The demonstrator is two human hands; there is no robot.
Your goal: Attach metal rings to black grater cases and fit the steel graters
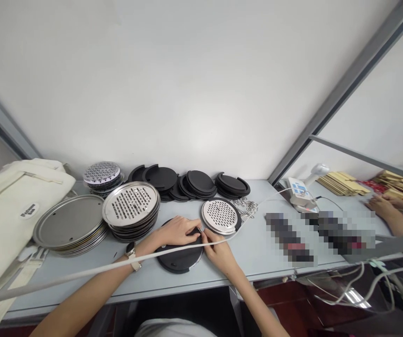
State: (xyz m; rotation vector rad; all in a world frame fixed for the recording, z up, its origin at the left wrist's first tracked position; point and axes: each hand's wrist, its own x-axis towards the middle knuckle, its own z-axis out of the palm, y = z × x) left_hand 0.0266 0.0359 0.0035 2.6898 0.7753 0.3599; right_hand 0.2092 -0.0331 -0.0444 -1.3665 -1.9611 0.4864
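Flat on the table before me lies a black round disc (179,260) with a small hole near its lower left edge. My left hand (179,230) rests over its upper part, fingers bent, thumb and forefinger closed at the right rim. From the right, my right hand (218,250) meets it there in a pinch. A small shiny metal piece (200,229) shows between the fingertips of both hands; its exact shape is hidden. Just beyond my right hand, a perforated metal grater plate (220,216) sits in a black round holder, beside a pile of small wire pieces (246,207).
Stacked grater plates (131,204), plain metal discs (68,221) and black holders (199,183) line the back and left. A cream bag (18,210) stands far left. A white cable (92,269) crosses in front. At right are a scanner (315,173) and another person's hands (385,208).
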